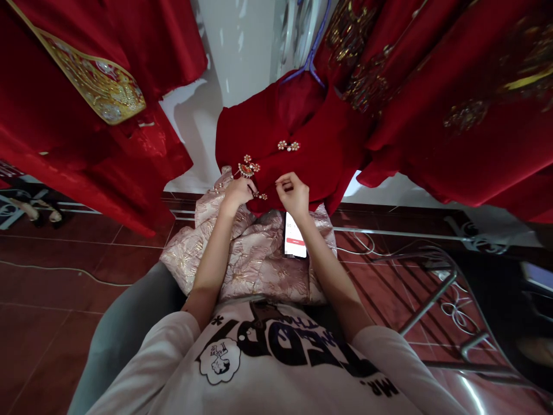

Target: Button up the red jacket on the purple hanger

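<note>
A red garment (259, 129) hangs from a purple hanger (307, 68), its lower part spread over pink brocade fabric (254, 259) on my lap. At the garment's left edge my left hand (239, 193) is closed, fingers curled on the cloth. Just above it is a jewelled ornament (247, 169) in orange and pearl; a small beaded piece (260, 196) lies by its fingertips. My right hand (294, 193) is raised before the cloth, thumb and forefinger pinched together; anything between them is too small to name. A pearl-flower clasp (288, 146) sits higher on the garment.
Under my right forearm a lit phone (295, 239) rests on the brocade. Red garments with gold embroidery (108, 92) hang on both sides. A metal-framed chair (449, 282) stands at right, with a white cable (458, 311) on the tiled floor.
</note>
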Action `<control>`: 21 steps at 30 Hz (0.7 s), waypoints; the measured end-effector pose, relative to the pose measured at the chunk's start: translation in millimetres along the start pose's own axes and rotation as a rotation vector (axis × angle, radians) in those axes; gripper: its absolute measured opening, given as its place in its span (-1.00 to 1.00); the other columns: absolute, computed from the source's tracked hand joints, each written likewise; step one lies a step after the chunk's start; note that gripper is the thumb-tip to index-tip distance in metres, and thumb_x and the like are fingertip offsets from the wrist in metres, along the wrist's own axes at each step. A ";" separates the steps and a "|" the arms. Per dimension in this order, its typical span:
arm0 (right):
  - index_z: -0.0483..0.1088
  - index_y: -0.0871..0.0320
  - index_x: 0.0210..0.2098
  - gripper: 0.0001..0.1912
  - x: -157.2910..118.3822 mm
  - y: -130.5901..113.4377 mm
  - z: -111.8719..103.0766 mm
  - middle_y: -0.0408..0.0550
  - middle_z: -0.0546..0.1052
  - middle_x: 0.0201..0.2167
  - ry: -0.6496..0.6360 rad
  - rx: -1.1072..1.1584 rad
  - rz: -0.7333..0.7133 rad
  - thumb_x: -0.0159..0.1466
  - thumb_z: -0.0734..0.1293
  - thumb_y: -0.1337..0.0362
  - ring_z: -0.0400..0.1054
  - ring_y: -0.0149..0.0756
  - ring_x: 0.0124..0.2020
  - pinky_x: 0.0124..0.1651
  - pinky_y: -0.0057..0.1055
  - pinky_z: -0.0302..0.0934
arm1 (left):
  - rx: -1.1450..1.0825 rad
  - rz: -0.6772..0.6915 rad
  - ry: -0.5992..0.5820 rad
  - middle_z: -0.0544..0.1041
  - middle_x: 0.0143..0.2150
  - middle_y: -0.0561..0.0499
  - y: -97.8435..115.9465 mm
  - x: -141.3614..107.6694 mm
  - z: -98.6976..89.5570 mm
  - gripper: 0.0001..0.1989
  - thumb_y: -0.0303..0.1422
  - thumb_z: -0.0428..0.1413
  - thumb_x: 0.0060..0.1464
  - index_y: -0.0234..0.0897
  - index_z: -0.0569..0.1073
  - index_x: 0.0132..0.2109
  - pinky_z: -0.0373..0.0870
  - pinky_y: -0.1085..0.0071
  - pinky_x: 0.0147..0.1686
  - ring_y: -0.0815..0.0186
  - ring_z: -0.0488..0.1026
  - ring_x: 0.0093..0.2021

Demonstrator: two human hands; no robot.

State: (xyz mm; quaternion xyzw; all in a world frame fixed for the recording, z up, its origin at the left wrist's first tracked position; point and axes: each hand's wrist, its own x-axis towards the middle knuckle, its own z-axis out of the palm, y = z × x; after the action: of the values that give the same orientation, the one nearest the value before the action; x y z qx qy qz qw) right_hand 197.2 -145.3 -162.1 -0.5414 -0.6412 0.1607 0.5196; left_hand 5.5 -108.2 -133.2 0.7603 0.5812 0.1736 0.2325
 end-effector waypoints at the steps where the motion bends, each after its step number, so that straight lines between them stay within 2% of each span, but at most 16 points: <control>1: 0.44 0.10 -0.25 -0.94 1.5 -0.9 -2.7 -0.10 0.60 -0.30 0.030 0.018 -0.015 0.29 0.31 0.32 0.49 -0.33 -0.36 -0.25 -0.42 0.33 | 0.055 0.029 0.011 0.71 -0.18 -0.08 1.5 -1.5 -0.8 -0.71 -0.64 0.26 0.01 -0.29 0.70 -0.13 0.46 0.39 -0.15 0.13 0.65 -0.14; 4: 0.44 0.11 -0.25 -0.92 3.0 -2.7 -6.9 -0.11 0.59 -0.32 0.057 0.057 -0.040 0.28 0.30 0.29 0.47 -0.34 -0.37 -0.25 -0.42 0.33 | 0.199 0.124 -0.030 0.70 -0.10 -0.09 7.6 -6.0 -1.3 -0.70 -0.59 0.27 0.07 -0.28 0.68 -0.04 0.44 0.40 -0.11 0.13 0.63 -0.06; 8: 0.43 0.11 -0.26 -0.93 0.6 -3.4 -4.1 -0.12 0.60 -0.32 -0.023 0.044 -0.012 0.26 0.30 0.32 0.46 -0.36 -0.40 -0.28 -0.44 0.31 | 0.360 0.064 -0.118 0.68 -0.09 -0.09 13.7 -9.7 2.5 -0.75 -0.40 0.35 0.12 -0.27 0.66 -0.04 0.43 0.38 -0.11 0.10 0.61 -0.05; 10: 0.43 0.10 -0.26 -0.92 -0.3 -2.3 -1.4 -0.12 0.60 -0.33 -0.073 0.028 0.004 0.25 0.30 0.33 0.48 -0.34 -0.37 -0.27 -0.44 0.33 | 0.378 0.049 -0.124 0.67 -0.10 -0.10 13.9 -10.0 3.8 -0.75 -0.32 0.38 0.14 -0.26 0.66 -0.04 0.42 0.37 -0.11 0.10 0.61 -0.05; 16: 0.40 0.08 -0.25 -0.91 0.2 6.2 5.1 -0.08 0.61 -0.30 -0.197 0.026 0.032 0.23 0.32 0.35 0.52 -0.28 -0.29 -0.11 -0.34 0.43 | 0.312 0.175 0.018 0.62 -0.10 -0.16 11.0 -9.5 3.1 -0.87 -0.33 0.40 0.14 -0.26 0.71 -0.16 0.43 0.29 -0.03 0.00 0.55 0.02; 21: 0.36 0.08 -0.23 -0.87 1.4 8.6 8.1 -0.09 0.60 -0.35 -0.166 0.056 0.056 0.20 0.32 0.34 0.54 -0.27 -0.29 -0.12 -0.35 0.44 | 0.222 0.275 0.131 0.57 -0.07 -0.16 14.8 -10.2 2.3 -0.93 -0.47 0.38 0.10 -0.26 0.71 -0.22 0.42 0.27 0.02 -0.02 0.49 0.11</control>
State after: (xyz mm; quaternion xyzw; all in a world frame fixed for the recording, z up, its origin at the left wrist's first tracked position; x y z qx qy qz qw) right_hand 195.1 -138.1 -171.4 -0.5291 -0.6618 0.2373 0.4750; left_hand 15.9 -121.7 -126.8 0.8406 0.5013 0.1876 0.0828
